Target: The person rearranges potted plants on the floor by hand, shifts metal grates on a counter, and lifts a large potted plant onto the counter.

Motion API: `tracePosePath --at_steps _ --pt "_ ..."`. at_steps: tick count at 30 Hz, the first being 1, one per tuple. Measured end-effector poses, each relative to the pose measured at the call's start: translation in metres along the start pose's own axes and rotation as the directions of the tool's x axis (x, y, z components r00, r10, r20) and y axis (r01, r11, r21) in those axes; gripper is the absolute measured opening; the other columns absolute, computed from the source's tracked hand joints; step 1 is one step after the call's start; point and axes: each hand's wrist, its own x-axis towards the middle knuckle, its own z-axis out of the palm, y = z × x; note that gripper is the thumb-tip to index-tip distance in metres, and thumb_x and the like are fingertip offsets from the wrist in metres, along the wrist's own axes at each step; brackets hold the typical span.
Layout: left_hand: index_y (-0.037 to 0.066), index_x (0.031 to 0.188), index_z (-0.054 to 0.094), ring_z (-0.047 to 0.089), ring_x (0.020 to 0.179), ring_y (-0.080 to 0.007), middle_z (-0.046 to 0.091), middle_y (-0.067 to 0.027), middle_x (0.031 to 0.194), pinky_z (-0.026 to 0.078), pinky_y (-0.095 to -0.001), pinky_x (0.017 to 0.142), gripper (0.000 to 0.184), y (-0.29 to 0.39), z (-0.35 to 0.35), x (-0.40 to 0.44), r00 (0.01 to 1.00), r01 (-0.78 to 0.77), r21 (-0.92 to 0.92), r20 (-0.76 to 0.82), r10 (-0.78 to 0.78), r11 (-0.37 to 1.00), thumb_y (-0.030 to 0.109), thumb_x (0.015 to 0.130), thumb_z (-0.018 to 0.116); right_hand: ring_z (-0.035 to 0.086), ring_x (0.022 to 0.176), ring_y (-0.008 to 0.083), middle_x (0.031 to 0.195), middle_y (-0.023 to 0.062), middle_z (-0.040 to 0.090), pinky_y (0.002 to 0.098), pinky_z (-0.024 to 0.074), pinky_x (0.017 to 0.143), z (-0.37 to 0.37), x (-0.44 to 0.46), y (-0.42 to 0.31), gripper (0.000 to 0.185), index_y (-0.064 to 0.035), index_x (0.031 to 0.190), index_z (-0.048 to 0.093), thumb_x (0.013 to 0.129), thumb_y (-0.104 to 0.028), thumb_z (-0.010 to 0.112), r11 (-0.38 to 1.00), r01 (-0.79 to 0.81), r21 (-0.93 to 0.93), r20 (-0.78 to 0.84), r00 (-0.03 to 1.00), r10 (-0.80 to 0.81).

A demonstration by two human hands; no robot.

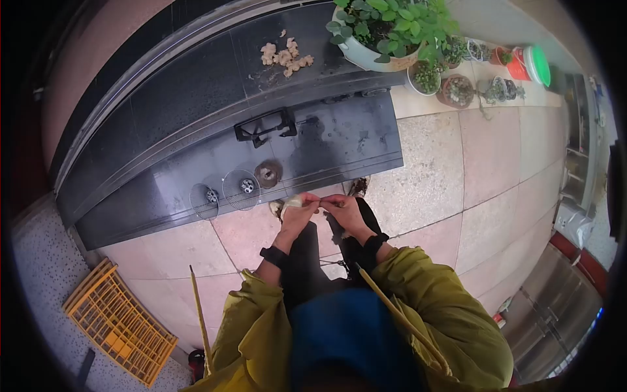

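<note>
Both my hands meet in front of my body, just past the near edge of the dark stone step. My left hand [300,213] has its fingers pinched together, with a pale, whitish piece [292,203] against its palm side. Close beside it, my right hand [345,210] is closed too, its fingertips touching or nearly touching those of the left. Whatever lies between the fingertips is too small to name. On the step nearby are a round brown object [268,173] and two wire rings [241,189] with small metal pieces inside.
A black metal bracket [266,127] lies on the step, with beige lumps [286,57] higher up. Potted plants [385,36] and a green-and-red bucket [530,65] stand at the upper right. A yellow rack [121,321] is at the lower left, metal doors [547,313] at the lower right.
</note>
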Motion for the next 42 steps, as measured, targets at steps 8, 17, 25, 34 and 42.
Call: tracePosePath --at_steps 8,17,25,34,42 --pt "0.002 0.112 0.061 0.066 0.081 -0.0125 0.068 -0.0072 0.098 0.05 -0.0268 0.074 0.028 0.044 0.146 0.175 0.996 0.013 0.289 -0.087 0.012 0.957 0.016 0.088 0.066 0.065 0.078 0.0101 0.087 0.0071 0.072 0.023 0.0502 0.071 -0.204 0.046 0.064 0.017 0.0029 0.096 0.069 0.089 -0.013 0.068 0.942 -0.078 0.328 -0.195 0.97 0.148" --pt "0.002 0.136 0.047 0.061 0.1 -0.0239 0.06 -0.015 0.122 0.046 -0.0326 0.087 0.066 -0.025 0.125 0.428 0.811 0.056 0.422 -0.548 0.205 0.905 0.024 0.081 0.075 0.065 0.083 0.0121 0.09 0.0079 0.071 0.025 0.0502 0.078 -0.285 0.05 0.189 0.016 0.0026 0.096 0.068 0.09 -0.012 0.066 0.829 -0.151 0.538 -0.342 0.86 0.379" --pt "0.001 0.103 0.065 0.059 0.096 -0.0371 0.061 -0.0185 0.108 0.047 -0.0429 0.084 0.027 -0.044 0.128 0.438 0.758 -0.163 0.956 -0.037 0.652 0.244 0.02 0.084 0.069 0.063 0.081 0.0105 0.089 0.0066 0.071 0.0243 0.0492 0.076 -0.262 0.067 0.223 0.015 0.0013 0.095 0.068 0.091 -0.013 0.066 0.754 -0.116 0.647 -0.343 0.839 0.423" --pt "0.001 0.107 0.065 0.057 0.104 -0.0396 0.063 -0.0208 0.108 0.045 -0.0446 0.089 0.033 -0.033 0.098 0.42 0.834 -0.174 0.962 0.032 0.55 0.208 0.026 0.087 0.066 0.06 0.076 0.0084 0.087 0.0032 0.069 0.0228 0.0482 0.071 -0.241 0.068 0.227 0.012 -0.0024 0.094 0.067 0.092 -0.014 0.065 0.726 -0.119 0.677 -0.277 0.873 0.401" --pt "0.005 0.115 0.065 0.064 0.096 -0.0344 0.067 -0.0155 0.104 0.048 -0.0394 0.085 0.037 -0.04 0.09 0.441 0.803 0.026 0.869 -0.312 0.507 0.494 0.031 0.09 0.066 0.064 0.084 0.01 0.088 0.0067 0.071 0.0233 0.0486 0.078 -0.24 0.064 0.232 0.012 0.001 0.093 0.068 0.091 -0.011 0.066 0.678 -0.098 0.729 -0.286 0.856 0.431"
